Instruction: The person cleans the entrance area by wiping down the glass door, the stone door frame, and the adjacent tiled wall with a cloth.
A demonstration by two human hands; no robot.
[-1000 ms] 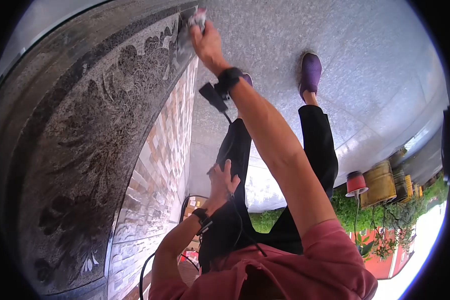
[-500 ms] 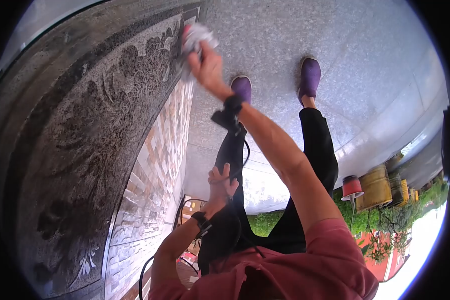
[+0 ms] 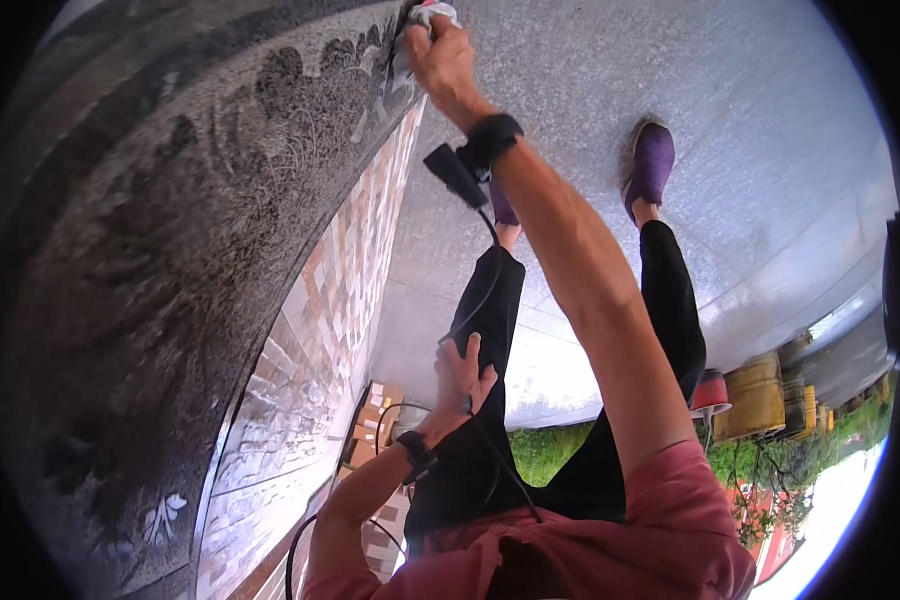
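Cloth (image 3: 438, 14) farther out, in right grip (image 3: 425, 30)

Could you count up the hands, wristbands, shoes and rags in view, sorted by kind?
Hands: 2 (left hand, right hand)
Black wristbands: 2
Purple shoes: 2
Rag: 1
Total: 7

ok so I'm counting two hands (image 3: 460, 375), two purple shoes (image 3: 653, 160), two black wristbands (image 3: 490, 142), one cloth (image 3: 435, 14), one red bucket (image 3: 710, 393), plus several cardboard boxes (image 3: 378, 402), can't tell exactly how many lol
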